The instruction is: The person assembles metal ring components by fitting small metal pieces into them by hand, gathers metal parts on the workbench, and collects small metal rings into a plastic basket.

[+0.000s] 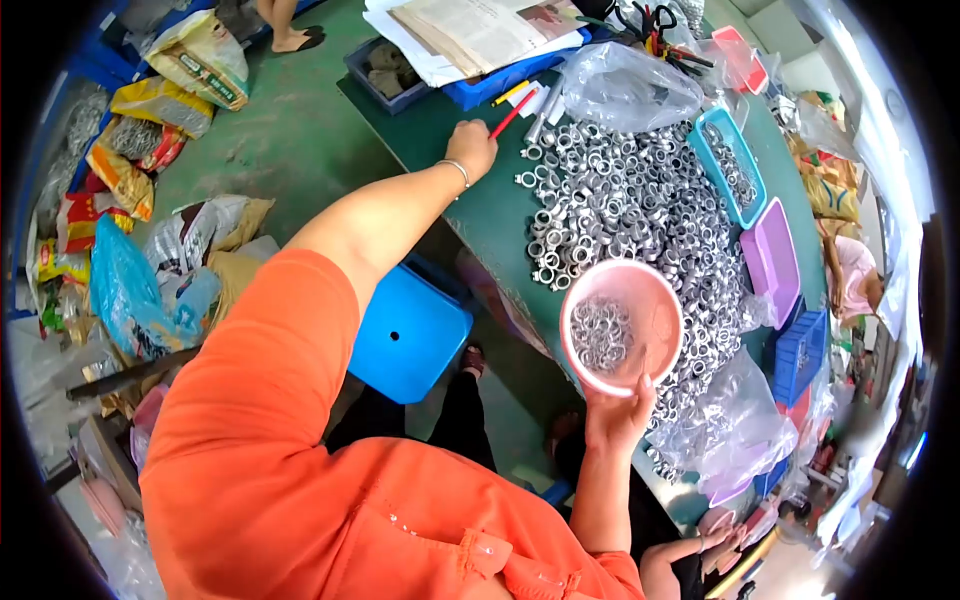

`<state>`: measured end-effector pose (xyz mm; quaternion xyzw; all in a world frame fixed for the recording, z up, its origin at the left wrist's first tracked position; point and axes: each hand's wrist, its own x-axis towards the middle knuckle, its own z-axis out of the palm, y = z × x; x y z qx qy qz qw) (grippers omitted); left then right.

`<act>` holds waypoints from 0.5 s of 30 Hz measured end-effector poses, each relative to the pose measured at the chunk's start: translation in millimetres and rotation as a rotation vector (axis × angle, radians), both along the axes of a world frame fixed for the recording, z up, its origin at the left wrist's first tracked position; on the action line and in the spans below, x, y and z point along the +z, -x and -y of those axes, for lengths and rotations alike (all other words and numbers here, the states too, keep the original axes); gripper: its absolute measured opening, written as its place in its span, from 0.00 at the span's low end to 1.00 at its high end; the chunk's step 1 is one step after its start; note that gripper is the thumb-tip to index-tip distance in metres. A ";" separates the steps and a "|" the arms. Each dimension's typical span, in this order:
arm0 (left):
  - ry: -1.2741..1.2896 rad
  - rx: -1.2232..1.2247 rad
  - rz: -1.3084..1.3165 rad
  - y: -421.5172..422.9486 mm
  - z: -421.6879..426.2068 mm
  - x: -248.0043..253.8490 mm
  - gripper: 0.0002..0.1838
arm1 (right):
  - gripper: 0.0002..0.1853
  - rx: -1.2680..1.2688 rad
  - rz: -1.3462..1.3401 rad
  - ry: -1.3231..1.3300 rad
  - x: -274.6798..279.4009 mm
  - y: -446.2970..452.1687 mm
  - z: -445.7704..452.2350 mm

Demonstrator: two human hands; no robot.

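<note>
My left hand [475,148] is closed by the table's edge, around the lower end of a slim red stick [514,112] that looks like a pen or pencil. With my right hand [618,415] I grip the near rim of a pink bowl [652,345], the thumb over its edge. Small shiny metal rings [601,334] lie to the left side inside this bowl. It is tilted toward me over a large heap of grey metal ring-shaped parts [640,205], spread across the green table [490,225]. The bowl hides part of the heap.
A turquoise tray [757,205], a purple tray [770,262] and a blue basket [800,355] line the far side. Clear plastic bags [632,88] lie on the table. Below is a blue stool [412,335]; another person's hands [720,545] show at lower right.
</note>
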<state>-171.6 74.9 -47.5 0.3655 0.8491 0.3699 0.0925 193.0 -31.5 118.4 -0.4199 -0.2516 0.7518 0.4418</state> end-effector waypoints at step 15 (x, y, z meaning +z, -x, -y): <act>-0.651 0.173 0.782 -6.5 70.2 7.0 0.26 | 0.41 0.286 0.165 -0.423 -72.7 135.9 -84.0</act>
